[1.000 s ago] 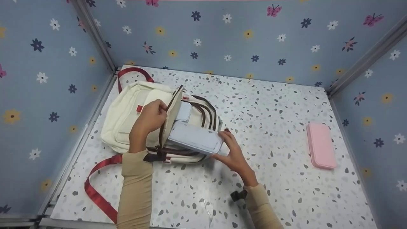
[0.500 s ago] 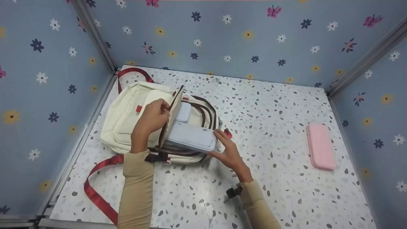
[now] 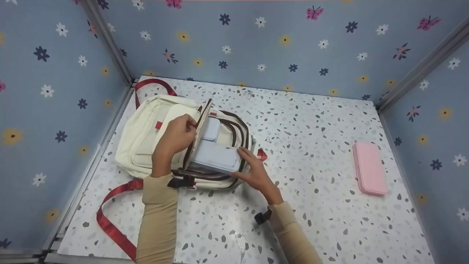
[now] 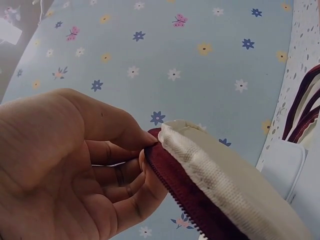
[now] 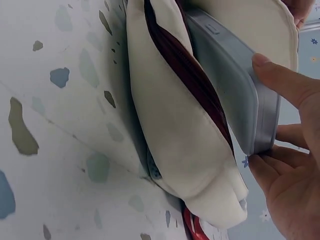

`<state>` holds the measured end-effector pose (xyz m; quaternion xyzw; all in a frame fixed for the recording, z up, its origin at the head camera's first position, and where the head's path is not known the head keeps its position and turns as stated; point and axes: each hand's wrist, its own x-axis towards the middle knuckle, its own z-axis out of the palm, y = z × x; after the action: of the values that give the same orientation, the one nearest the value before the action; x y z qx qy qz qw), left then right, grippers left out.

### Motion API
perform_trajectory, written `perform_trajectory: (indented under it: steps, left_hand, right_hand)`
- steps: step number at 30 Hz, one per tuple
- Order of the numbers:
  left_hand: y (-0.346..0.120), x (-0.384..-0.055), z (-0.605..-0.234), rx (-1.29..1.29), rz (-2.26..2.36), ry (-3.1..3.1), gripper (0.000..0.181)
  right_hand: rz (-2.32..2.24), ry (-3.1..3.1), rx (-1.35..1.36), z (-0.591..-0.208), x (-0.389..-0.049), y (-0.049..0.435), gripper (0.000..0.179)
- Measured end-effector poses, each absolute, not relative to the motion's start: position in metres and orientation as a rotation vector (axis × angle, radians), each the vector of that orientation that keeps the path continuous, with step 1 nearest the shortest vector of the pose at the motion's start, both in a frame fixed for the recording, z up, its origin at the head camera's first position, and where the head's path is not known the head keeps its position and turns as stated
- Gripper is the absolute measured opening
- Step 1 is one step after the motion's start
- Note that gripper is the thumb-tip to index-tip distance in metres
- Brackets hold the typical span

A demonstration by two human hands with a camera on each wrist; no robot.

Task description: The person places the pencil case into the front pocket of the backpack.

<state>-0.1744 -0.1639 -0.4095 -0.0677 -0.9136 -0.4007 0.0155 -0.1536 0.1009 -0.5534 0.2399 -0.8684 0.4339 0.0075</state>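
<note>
A cream backpack [image 3: 143,135] with dark red zips lies on its back, its front pocket unzipped. My left hand [image 3: 176,135] pinches the zipped edge of the pocket flap [image 4: 200,175] between thumb and fingers, holding it raised. In my right hand [image 3: 254,174] is the outer end of a pale blue-grey rectangular case [image 3: 216,157], thumb on one side and fingers on the other. The case's far end is inside the pocket, hidden behind the flap. Beside it in the pocket sits a smaller pale blue box [image 3: 211,129].
A pink rectangular case [image 3: 370,168] lies at the right of the speckled table [image 3: 311,146]. Red straps [image 3: 110,220] spread out from the backpack's left side. Flowered blue panels [image 3: 256,44] enclose the table at the back and both sides.
My right hand has moved left, sliding the pale blue-grey case further into the pocket. The left hand still holds the flap, having shifted slightly to the right.
</note>
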Motion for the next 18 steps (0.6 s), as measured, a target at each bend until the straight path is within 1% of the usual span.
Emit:
perform_trajectory:
  steps: [10, 18]
  left_hand:
    - [-0.165, -0.173, -0.409, -0.192, -1.251, -2.848, 0.018]
    - [-0.167, -0.174, -0.413, -0.209, -1.253, -2.847, 0.017]
  right_hand:
    - [1.314, -2.802, 0.784, -0.555, -0.16, 0.071, 0.084]
    - [1.238, -2.838, 0.828, -0.555, -0.169, 0.055, 0.084]
